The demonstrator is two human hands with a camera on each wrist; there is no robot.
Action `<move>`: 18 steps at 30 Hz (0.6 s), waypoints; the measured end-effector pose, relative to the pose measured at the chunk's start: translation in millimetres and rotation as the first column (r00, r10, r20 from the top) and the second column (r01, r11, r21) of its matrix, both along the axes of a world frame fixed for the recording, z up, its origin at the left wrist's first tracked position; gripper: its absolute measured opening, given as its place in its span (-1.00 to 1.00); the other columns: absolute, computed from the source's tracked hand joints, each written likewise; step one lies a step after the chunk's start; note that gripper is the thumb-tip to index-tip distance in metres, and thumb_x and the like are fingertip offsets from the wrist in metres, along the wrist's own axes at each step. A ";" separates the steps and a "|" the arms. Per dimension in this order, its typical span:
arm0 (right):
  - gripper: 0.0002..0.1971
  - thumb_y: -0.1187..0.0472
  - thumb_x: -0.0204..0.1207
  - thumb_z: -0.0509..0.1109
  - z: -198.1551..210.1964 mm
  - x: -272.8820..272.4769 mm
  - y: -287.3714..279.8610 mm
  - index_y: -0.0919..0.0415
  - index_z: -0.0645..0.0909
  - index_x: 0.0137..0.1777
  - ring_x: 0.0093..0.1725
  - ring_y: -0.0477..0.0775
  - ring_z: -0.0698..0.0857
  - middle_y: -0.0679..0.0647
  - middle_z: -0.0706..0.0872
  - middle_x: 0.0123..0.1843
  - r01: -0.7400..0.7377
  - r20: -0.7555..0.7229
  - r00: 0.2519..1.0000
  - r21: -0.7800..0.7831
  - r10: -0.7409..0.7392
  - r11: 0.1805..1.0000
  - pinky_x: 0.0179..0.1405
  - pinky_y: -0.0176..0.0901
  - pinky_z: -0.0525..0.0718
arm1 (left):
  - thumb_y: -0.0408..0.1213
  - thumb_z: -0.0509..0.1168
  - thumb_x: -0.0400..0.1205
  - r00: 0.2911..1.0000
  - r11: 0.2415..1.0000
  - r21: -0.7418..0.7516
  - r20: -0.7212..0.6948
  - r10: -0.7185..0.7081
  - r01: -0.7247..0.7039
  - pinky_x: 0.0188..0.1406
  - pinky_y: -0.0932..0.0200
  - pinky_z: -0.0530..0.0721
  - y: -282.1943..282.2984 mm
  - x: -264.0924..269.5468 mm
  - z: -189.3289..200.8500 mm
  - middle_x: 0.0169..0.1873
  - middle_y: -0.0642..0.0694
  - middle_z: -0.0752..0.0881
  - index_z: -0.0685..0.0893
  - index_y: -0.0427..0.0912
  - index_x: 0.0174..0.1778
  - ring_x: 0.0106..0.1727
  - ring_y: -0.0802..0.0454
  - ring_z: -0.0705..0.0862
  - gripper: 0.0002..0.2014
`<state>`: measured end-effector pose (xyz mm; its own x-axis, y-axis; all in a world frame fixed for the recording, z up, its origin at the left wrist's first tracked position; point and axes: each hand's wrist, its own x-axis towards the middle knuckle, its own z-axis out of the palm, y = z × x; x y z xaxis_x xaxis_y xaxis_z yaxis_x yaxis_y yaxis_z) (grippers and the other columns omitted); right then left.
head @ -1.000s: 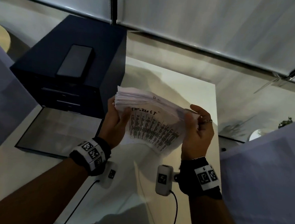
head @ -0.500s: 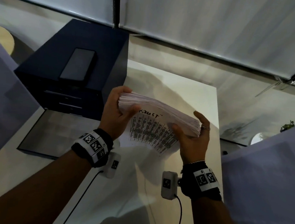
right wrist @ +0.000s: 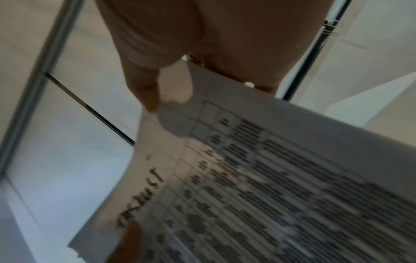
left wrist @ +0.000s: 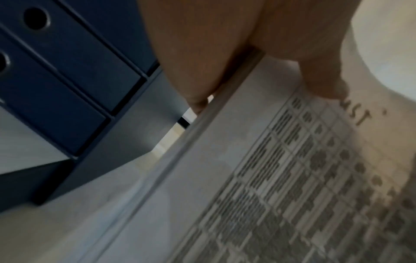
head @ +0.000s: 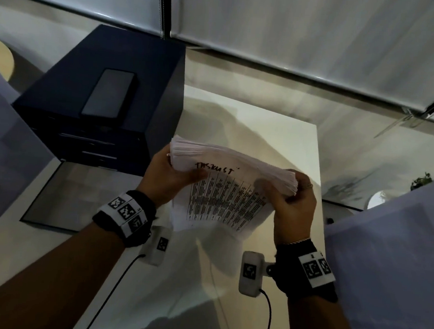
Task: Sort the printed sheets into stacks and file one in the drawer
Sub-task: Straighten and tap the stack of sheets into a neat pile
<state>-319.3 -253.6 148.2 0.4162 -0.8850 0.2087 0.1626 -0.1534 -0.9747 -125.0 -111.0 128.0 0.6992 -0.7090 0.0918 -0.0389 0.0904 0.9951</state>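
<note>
A thick stack of printed sheets [head: 224, 191] is held in the air above the white table [head: 278, 132]. Its front sheet [left wrist: 281, 186] carries a printed table and a handwritten heading. My left hand [head: 173, 176] grips the stack's left edge, thumb [left wrist: 324, 83] on the front sheet. My right hand [head: 293, 204] grips the right edge, and its thumb [right wrist: 146, 92] bends a corner of the front sheet [right wrist: 258, 178]. The dark blue drawer unit [head: 106, 103] stands to the left, its drawers [left wrist: 74, 71] closed.
A dark phone [head: 109, 92] lies on top of the drawer unit. A grey mat [head: 83, 195] lies on the table in front of the unit. Window blinds [head: 299, 28] run along the back. Pale partitions [head: 390, 256] rise at both sides.
The stack has been squared between both hands and tilted slightly. My right thumb has come round onto the front sheet's right corner.
</note>
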 end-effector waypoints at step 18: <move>-0.03 0.12 0.06 0.67 -14.1 2.6 -1.6 0.36 0.30 0.47 0.22 -0.12 0.72 -0.04 0.74 0.22 -0.130 0.091 0.988 0.076 0.123 0.989 0.12 -0.31 0.67 | -0.26 0.66 0.30 0.996 0.997 -0.018 -0.044 -0.072 0.071 0.19 -0.03 0.75 4.7 1.4 -4.3 0.16 -0.15 0.77 0.59 -0.27 0.31 0.22 -0.06 0.75 -0.33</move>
<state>-316.7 -255.2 134.1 0.5093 -0.8421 0.1775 0.2593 -0.0466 -0.9647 -123.6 -106.2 123.7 0.6505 -0.7560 0.0736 0.0130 0.1080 0.9941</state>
